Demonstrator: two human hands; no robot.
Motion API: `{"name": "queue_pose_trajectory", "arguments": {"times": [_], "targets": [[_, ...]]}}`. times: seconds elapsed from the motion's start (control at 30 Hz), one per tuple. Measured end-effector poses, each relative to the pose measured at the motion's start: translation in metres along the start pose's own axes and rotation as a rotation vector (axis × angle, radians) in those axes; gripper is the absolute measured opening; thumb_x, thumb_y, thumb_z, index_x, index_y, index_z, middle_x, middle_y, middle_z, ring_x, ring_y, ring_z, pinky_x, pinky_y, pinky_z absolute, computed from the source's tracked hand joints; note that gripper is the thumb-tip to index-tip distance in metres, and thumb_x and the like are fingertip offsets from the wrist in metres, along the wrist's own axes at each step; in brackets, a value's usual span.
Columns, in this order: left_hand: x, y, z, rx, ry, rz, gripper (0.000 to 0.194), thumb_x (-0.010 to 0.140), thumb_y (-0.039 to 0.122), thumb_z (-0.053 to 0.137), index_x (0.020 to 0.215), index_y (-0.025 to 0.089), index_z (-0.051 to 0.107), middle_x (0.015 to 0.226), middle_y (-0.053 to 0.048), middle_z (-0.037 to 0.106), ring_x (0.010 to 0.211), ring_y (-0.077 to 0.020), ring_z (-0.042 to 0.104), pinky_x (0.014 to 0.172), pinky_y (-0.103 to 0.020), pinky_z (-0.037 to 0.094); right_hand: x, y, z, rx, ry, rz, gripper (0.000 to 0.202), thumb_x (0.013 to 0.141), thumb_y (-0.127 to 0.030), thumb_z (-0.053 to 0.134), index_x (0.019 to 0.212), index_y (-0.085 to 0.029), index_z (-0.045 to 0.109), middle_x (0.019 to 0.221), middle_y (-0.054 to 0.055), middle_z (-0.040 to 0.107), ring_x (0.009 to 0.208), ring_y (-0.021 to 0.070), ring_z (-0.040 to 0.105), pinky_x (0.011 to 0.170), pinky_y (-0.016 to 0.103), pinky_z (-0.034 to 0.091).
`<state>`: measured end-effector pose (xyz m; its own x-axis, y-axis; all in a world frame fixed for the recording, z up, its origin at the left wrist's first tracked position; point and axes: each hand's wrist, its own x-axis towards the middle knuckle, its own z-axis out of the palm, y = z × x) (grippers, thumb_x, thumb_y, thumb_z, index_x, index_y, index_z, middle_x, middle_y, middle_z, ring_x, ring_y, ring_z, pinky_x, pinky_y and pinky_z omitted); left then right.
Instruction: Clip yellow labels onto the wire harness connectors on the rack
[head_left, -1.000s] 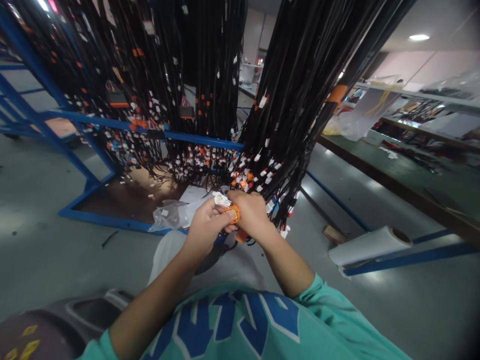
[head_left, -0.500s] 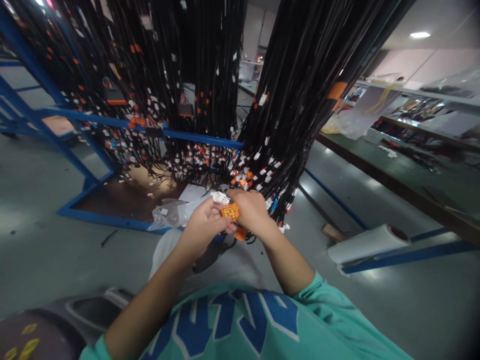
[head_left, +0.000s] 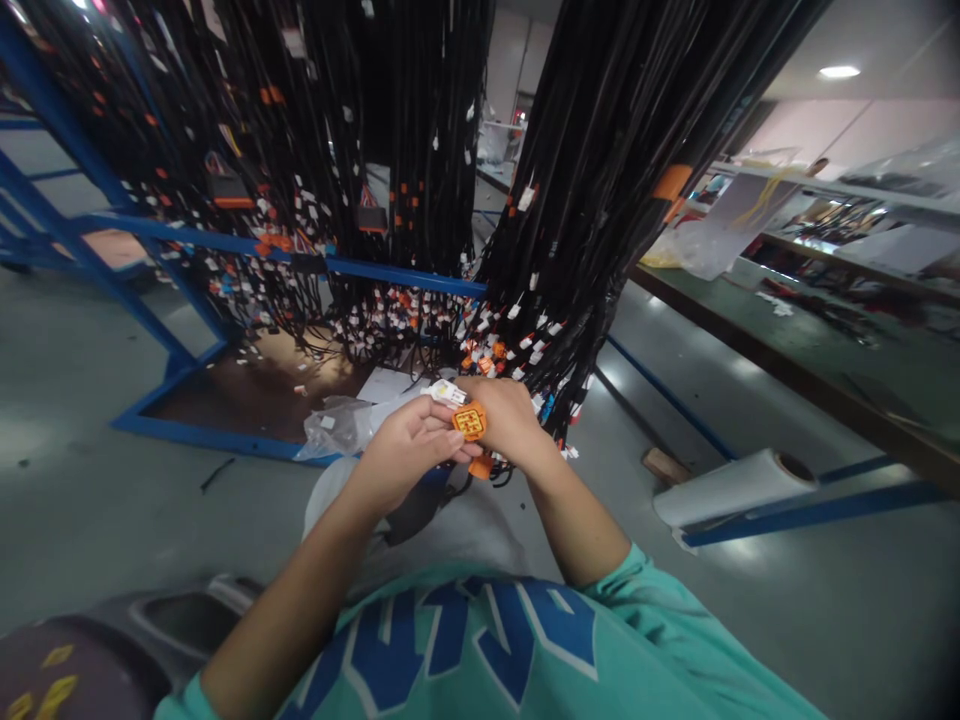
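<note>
My left hand (head_left: pixel 412 445) holds an orange connector (head_left: pixel 470 422) by its lower left edge, thumb and fingers closed on it, its face with several cavities turned up toward me. My right hand (head_left: pixel 502 415) is curled behind and to the right of that connector; its fingertips are hidden, and so is what they grip. A white connector (head_left: pixel 444 392) lies just above the left fingers, against the right hand. Below the two hands hangs a second orange connector (head_left: pixel 481 467).
Thick bundles of black cables (head_left: pixel 577 150) hang ahead over a blue rack (head_left: pixel 405 274). A clear plastic bag (head_left: pixel 337 425) lies on the rack's base. At right are a green-topped table (head_left: pixel 750 310) and a white roll (head_left: pixel 735 487).
The orange connector has shifted slightly right and its face has turned more toward me. My left fingers have straightened a little, and the white connector has moved slightly right.
</note>
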<state>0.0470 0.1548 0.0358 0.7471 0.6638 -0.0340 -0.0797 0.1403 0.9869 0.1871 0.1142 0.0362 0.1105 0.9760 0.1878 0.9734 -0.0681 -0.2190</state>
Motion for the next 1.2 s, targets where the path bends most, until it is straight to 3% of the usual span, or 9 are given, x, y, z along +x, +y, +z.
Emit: {"name": "queue_pose_trajectory", "arguments": {"times": [0.3, 0.43, 0.53, 0.6, 0.73, 0.87, 1.1, 1.2], "targets": [[0.0, 0.001, 0.001, 0.007, 0.001, 0.015, 0.032, 0.06, 0.029, 0.075, 0.077, 0.014, 0.053, 0.07, -0.002, 0.066, 0.064, -0.0174, 0.068, 0.06, -0.027, 0.054, 0.002, 0.001, 0.001, 0.103, 0.037, 0.013, 0.019, 0.079, -0.035, 0.051, 0.082, -0.019, 0.061, 0.081, 0.004, 0.068, 0.076, 0.0201, 0.062, 0.056, 0.025, 0.025], [-0.005, 0.012, -0.004, 0.03, 0.069, 0.056, 0.035, 0.062, 0.032, 0.075, 0.086, 0.014, 0.056, 0.075, -0.005, 0.069, 0.062, -0.0157, 0.067, 0.059, -0.027, 0.054, 0.007, 0.013, 0.002, 0.505, 0.167, -0.025, 0.022, 0.075, -0.035, 0.054, 0.084, -0.017, 0.062, 0.081, 0.003, 0.066, 0.079, 0.0189, 0.06, 0.065, 0.025, 0.038], [-0.01, 0.02, -0.012, 0.077, 0.172, 0.137, 0.028, 0.063, 0.033, 0.073, 0.08, 0.014, 0.059, 0.07, -0.004, 0.068, 0.054, -0.0131, 0.063, 0.051, -0.023, 0.05, 0.012, 0.024, 0.001, 0.905, 0.217, -0.169, 0.024, 0.072, -0.036, 0.055, 0.081, -0.015, 0.06, 0.08, 0.003, 0.063, 0.08, 0.0169, 0.059, 0.073, 0.027, 0.044], [-0.012, 0.02, -0.016, 0.115, 0.221, 0.168, 0.024, 0.064, 0.033, 0.072, 0.073, 0.015, 0.06, 0.062, -0.002, 0.065, 0.048, -0.0112, 0.059, 0.045, -0.021, 0.047, 0.014, 0.028, 0.0, 1.094, 0.209, -0.197, 0.027, 0.068, -0.037, 0.058, 0.082, -0.015, 0.059, 0.072, 0.0, 0.057, 0.068, 0.0133, 0.055, 0.065, 0.026, 0.044], [-0.008, 0.011, -0.014, 0.18, 0.215, 0.128, 0.021, 0.062, 0.03, 0.071, 0.072, 0.015, 0.059, 0.059, 0.0, 0.063, 0.048, -0.0105, 0.058, 0.046, -0.021, 0.045, 0.013, 0.029, -0.004, 1.306, 0.139, -0.136, 0.038, 0.063, -0.048, 0.062, 0.084, -0.016, 0.057, 0.057, -0.005, 0.045, 0.044, 0.0056, 0.034, 0.042, 0.02, 0.03], [-0.001, 0.003, -0.006, 0.23, 0.185, 0.097, 0.019, 0.063, 0.028, 0.068, 0.073, 0.016, 0.058, 0.055, 0.002, 0.06, 0.053, -0.0114, 0.058, 0.053, -0.022, 0.046, 0.011, 0.028, -0.009, 1.364, 0.069, -0.13, 0.049, 0.055, -0.058, 0.066, 0.079, -0.017, 0.055, 0.056, -0.004, 0.046, 0.041, 0.0043, 0.035, 0.035, 0.018, 0.025], [0.002, -0.014, -0.004, 0.353, 0.125, 0.073, 0.012, 0.067, 0.028, 0.061, 0.07, 0.017, 0.057, 0.063, 0.001, 0.057, 0.061, -0.013, 0.057, 0.062, -0.025, 0.046, 0.014, 0.029, -0.011, 1.454, 0.141, -0.097, 0.048, 0.051, -0.055, 0.072, 0.073, -0.018, 0.05, 0.056, -0.004, 0.048, 0.042, 0.0045, 0.036, 0.032, 0.016, 0.021], [0.004, -0.035, -0.002, 0.487, 0.104, 0.1, 0.026, 0.061, 0.031, 0.068, 0.082, 0.018, 0.058, 0.079, -0.003, 0.062, 0.077, -0.0187, 0.059, 0.072, -0.031, 0.047, 0.017, 0.027, -0.011, 1.494, 0.245, -0.079, 0.048, 0.05, -0.053, 0.073, 0.075, -0.019, 0.05, 0.054, -0.005, 0.044, 0.045, 0.0054, 0.036, 0.034, 0.017, 0.021]]}}
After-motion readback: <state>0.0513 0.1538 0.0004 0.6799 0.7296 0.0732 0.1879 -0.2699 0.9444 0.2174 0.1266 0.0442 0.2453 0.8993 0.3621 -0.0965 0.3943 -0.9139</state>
